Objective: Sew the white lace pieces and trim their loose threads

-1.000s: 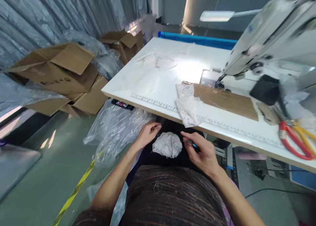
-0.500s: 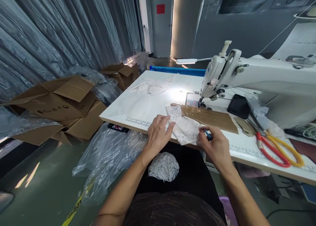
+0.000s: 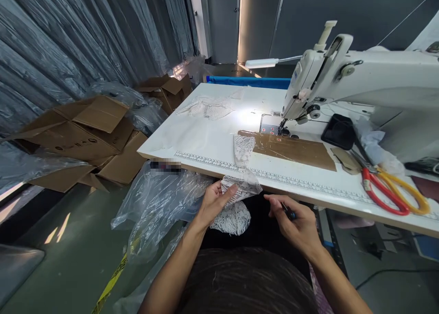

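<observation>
My left hand (image 3: 215, 201) grips the lower end of a white lace piece (image 3: 243, 167) that trails from the white sewing table (image 3: 206, 140) over its front edge. Under that hand a second bundle of white lace (image 3: 233, 219) lies on my dark lap. My right hand (image 3: 294, 222) is closed round a small dark tool with a blue end (image 3: 289, 212), just below the table's edge. A brown cardboard template (image 3: 291, 148) lies under the needle of the white sewing machine (image 3: 343, 76).
Red and yellow scissors (image 3: 394, 193) lie on the table's right. More lace (image 3: 207, 107) sits at the far left of the table. Clear plastic bags (image 3: 157, 204) and open cardboard boxes (image 3: 85, 131) crowd the floor on the left.
My left hand has pulled the lace piece off the table toward my lap. My right hand has dropped from the table's edge to below it, still holding the tool.
</observation>
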`<state>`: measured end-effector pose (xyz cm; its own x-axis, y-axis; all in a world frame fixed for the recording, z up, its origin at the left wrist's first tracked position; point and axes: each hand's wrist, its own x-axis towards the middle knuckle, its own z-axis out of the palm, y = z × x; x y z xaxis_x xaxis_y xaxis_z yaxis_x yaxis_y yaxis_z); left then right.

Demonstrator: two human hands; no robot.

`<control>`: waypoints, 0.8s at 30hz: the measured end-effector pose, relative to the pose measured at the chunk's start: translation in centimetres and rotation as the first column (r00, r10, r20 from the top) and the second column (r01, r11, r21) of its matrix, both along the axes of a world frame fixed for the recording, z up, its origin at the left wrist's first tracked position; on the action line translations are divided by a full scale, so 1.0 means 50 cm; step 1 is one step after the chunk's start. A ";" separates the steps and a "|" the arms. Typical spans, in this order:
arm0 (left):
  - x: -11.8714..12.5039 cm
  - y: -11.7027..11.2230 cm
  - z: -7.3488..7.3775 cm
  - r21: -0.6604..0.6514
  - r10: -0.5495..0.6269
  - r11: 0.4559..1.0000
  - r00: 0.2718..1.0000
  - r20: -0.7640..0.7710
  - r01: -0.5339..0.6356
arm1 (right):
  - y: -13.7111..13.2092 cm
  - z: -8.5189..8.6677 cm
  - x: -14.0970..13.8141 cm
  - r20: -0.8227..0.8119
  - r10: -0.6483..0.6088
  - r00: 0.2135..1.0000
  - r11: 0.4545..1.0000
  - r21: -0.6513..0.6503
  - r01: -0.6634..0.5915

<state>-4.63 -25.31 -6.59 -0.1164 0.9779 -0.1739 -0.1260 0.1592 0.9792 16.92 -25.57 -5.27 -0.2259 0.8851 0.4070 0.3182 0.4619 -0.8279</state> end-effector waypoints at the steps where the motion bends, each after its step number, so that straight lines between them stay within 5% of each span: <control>1: 0.004 0.003 -0.002 -0.019 -0.005 1.000 0.999 0.041 0.006 | 0.005 -0.019 0.002 0.008 -0.045 0.999 0.999 -0.030 0.045; 5: 0.004 0.002 -0.006 -0.051 -0.029 0.998 0.995 0.095 0.034 | 0.011 -0.073 -0.009 -0.010 -0.135 0.991 0.991 -0.011 0.135; 9: -0.014 -0.017 -0.009 -0.044 -0.125 0.990 0.982 0.140 0.133 | 0.008 -0.086 -0.043 -0.088 -0.199 0.976 0.979 0.023 0.201; 16: -0.033 -0.024 -0.011 -0.105 -0.222 0.955 0.907 0.358 0.276 | 0.009 -0.085 -0.096 -0.239 -0.080 0.968 0.924 -0.382 -0.018; 24: -0.007 0.035 -0.011 -0.112 -0.303 0.930 0.903 0.304 0.349 | -0.014 -0.066 -0.086 -0.110 0.044 0.993 0.955 -0.287 -0.075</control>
